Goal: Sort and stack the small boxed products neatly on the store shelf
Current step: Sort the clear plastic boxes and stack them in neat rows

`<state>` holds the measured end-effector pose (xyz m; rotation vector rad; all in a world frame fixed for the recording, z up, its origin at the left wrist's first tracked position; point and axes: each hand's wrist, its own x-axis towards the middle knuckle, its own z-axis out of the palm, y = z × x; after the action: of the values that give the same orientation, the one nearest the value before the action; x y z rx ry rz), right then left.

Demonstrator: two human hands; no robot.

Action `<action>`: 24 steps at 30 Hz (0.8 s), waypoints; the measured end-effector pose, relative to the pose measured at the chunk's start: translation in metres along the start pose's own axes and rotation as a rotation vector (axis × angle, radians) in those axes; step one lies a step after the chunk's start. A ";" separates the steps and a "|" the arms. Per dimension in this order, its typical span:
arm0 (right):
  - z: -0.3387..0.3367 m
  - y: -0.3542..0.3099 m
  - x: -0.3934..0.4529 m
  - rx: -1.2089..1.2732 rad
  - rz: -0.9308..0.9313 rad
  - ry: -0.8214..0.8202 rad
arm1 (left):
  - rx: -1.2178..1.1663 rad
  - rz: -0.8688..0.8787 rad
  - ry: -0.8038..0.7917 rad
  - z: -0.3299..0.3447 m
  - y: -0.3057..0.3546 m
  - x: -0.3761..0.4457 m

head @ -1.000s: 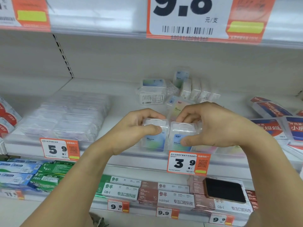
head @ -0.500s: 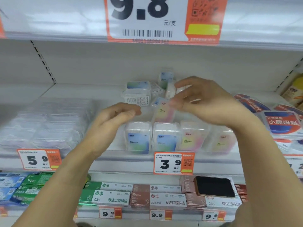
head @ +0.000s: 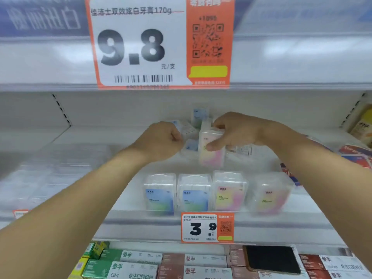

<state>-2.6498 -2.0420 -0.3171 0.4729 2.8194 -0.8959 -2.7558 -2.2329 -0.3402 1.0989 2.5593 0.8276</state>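
Behind the front row, both hands have moved back. Right hand point(head: 237, 131) pinches a clear pink-yellow plastic box point(head: 211, 150) — next for sorting; left hand point(head: 161, 139) looks clenched among loose boxes, contents hidden.

In front of me the white shelf point(head: 128, 178) carries four small boxes point(head: 216, 193) in a front row, more loose boxes point(head: 198, 115) behind.

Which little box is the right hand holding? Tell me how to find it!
Find the orange 3.9 price tag. Above it stands a front row of four boxes. Behind that row, the right hand grips a pink-and-yellow box, the only one held up off the shelf.
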 end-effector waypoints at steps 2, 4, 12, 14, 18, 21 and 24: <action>-0.011 0.014 -0.010 0.155 0.000 0.027 | 0.119 -0.045 -0.041 0.005 0.010 0.019; -0.017 0.026 -0.017 0.170 0.006 0.019 | 0.155 -0.145 -0.122 0.010 0.021 0.038; -0.029 0.060 -0.030 0.168 0.053 0.078 | 0.445 -0.162 -0.245 0.033 0.043 0.066; -0.031 0.066 -0.036 0.120 0.055 0.046 | 0.438 -0.182 -0.253 0.034 0.045 0.066; -0.030 0.074 -0.053 0.075 0.064 -0.133 | 0.470 -0.200 -0.319 0.037 0.039 0.067; -0.025 0.077 -0.061 0.221 0.019 -0.215 | 0.400 -0.128 -0.345 0.034 0.032 0.063; -0.019 0.074 -0.061 0.305 -0.020 -0.196 | 0.311 -0.080 -0.287 0.025 0.031 0.054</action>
<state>-2.5682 -1.9891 -0.3274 0.3698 2.5262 -1.3076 -2.7645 -2.1660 -0.3417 1.0966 2.5151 0.2336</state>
